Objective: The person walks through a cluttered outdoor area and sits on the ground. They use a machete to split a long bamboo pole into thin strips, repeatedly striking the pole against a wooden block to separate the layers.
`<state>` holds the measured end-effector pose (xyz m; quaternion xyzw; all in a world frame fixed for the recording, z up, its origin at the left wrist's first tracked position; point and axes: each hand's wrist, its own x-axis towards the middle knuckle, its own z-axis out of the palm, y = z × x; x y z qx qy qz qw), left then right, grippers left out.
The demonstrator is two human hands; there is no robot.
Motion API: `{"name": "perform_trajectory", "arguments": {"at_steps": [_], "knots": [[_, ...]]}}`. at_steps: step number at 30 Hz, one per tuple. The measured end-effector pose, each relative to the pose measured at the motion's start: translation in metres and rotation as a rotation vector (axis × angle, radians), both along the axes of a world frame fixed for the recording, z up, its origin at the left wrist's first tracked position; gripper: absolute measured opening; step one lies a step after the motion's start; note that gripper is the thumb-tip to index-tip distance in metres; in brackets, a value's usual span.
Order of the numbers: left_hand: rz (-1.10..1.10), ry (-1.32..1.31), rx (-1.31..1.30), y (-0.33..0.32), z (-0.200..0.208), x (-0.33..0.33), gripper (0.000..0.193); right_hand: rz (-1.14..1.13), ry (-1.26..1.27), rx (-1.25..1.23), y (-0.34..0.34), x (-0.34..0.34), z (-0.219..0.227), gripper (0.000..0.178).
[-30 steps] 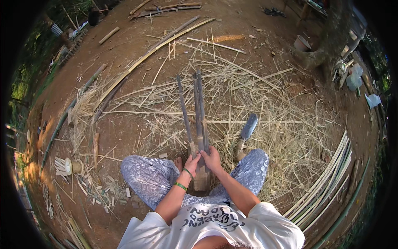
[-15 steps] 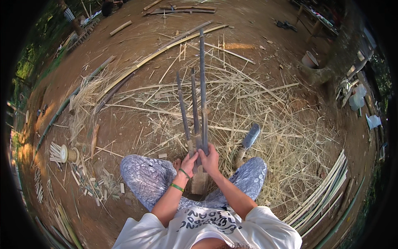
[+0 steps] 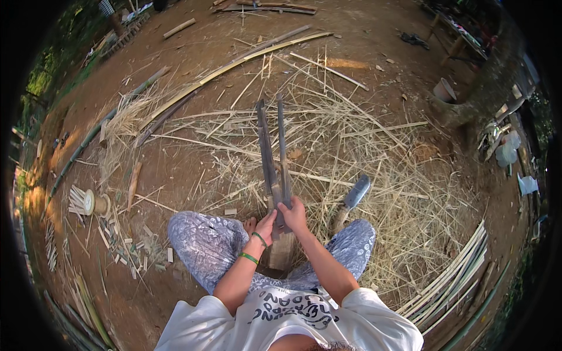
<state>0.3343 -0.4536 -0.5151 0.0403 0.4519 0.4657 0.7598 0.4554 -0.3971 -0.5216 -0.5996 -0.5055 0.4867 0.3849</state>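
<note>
Several dark grey-brown split bamboo strips [image 3: 267,146] reach away from me between my knees, lying close together, with one strip [image 3: 281,134] a little apart on the right. My left hand [image 3: 267,227], with green bands at its wrist, is closed around their near ends. From the other side my right hand [image 3: 294,215] grips them too, its thumb across the top. Below the hands stands a wooden block [image 3: 281,253] between my legs. A broad-bladed knife [image 3: 356,193] with a wooden handle rests by my right knee.
Pale bamboo shavings [image 3: 404,234] litter the ground ahead and right. A bundle of long strips [image 3: 453,281] lies at the right. On the left are a spool [image 3: 96,203] and small cut pieces [image 3: 133,248]. Long poles [image 3: 216,73] lie beyond; a bucket [image 3: 444,90] stands near the tree.
The fanned strips have come together, and the long right-hand one now reaches less far up the view. Both hands keep their hold. The whole scene has shifted slightly.
</note>
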Motion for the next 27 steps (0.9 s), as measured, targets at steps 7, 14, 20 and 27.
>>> {"name": "perform_trajectory", "arguments": {"at_steps": [7,14,20,27], "knots": [[-0.003,0.023,-0.02,-0.007,0.008,-0.002,0.034,0.06,0.111,-0.085,-0.012,-0.003,0.016,0.032],[0.001,0.038,-0.074,-0.007,0.007,0.002,0.036,0.07,-0.038,-0.007,-0.019,0.004,0.015,0.036],[0.013,0.028,-0.092,-0.015,0.007,0.0,0.04,0.088,-0.027,-0.092,-0.029,0.005,0.015,0.037],[-0.017,0.038,-0.098,-0.015,0.013,-0.002,0.038,0.07,-0.097,0.023,-0.039,0.008,0.003,0.039]]}}
